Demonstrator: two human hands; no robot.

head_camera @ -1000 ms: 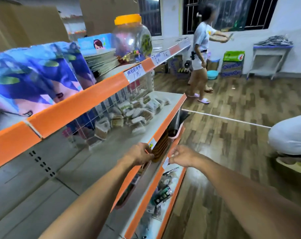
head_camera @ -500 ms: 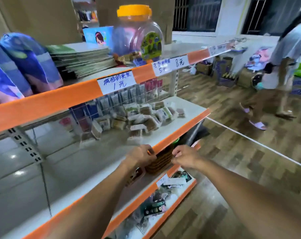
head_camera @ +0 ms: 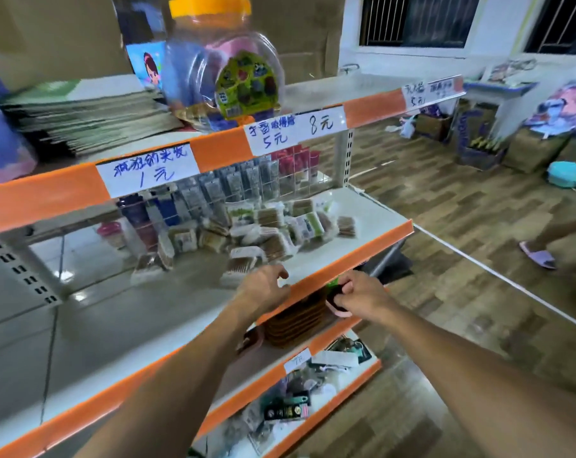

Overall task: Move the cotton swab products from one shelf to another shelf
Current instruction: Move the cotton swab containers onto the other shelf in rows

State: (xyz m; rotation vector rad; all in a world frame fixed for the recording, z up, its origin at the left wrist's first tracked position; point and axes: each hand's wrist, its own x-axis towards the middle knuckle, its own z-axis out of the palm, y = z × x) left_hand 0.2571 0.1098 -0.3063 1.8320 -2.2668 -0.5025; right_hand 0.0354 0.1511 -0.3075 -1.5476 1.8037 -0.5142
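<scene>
Both hands (head_camera: 313,292) hover at the shelf edge (head_camera: 356,256) near cotton swab packs (head_camera: 267,233)

The right hand (head_camera: 362,297) covers most of a dark object with a pink rim (head_camera: 338,313), too hidden to identify. Motion blur smears the cotton swab packs (head_camera: 267,228). A bystander's sandalled foot (head_camera: 537,257) is cut off at the right edge.

Bare forearms, no sleeves visible

Swab packs (head_camera: 267,226) on middle shelf (head_camera: 362,246)
</scene>
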